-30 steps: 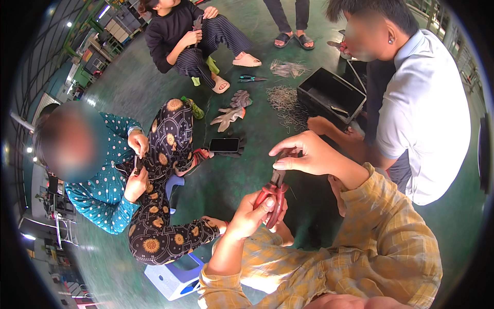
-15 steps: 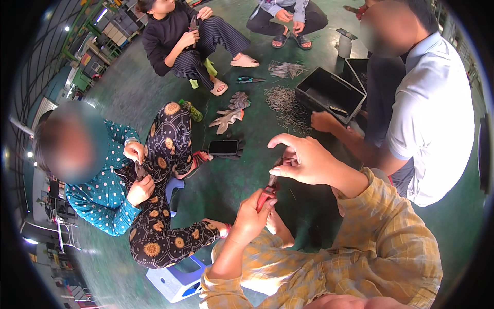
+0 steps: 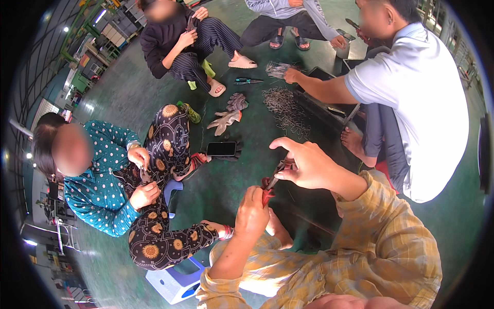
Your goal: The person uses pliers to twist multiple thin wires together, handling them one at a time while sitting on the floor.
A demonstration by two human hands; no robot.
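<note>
My left hand [image 3: 251, 216] is wrapped round the red handles of a pair of pliers [image 3: 268, 194], which point up and away. At their metal jaws my right hand [image 3: 314, 164] is closed, thumb against curled fingers, with the index finger raised. Whatever lies between those fingertips is too small to make out. Beyond my hands, a heap of bent wire pieces [image 3: 285, 109] lies on the green floor. A co-worker's hand touches a second heap, of straight wire pieces [image 3: 279, 70], farther back.
A black crate [image 3: 355, 110] stands right of the heaps, beside a crouching co-worker. Left of them lie a phone [image 3: 221, 149], work gloves [image 3: 225, 122] and teal-handled pliers [image 3: 248, 81]. A seated co-worker [image 3: 110, 177] is at left, near a blue-white stool [image 3: 172, 283].
My left hand has turned and closed tighter on the plier handles; my right hand stays at the jaws. The right co-worker has reached to the straight wires, and the far person's arm stretches rightward.
</note>
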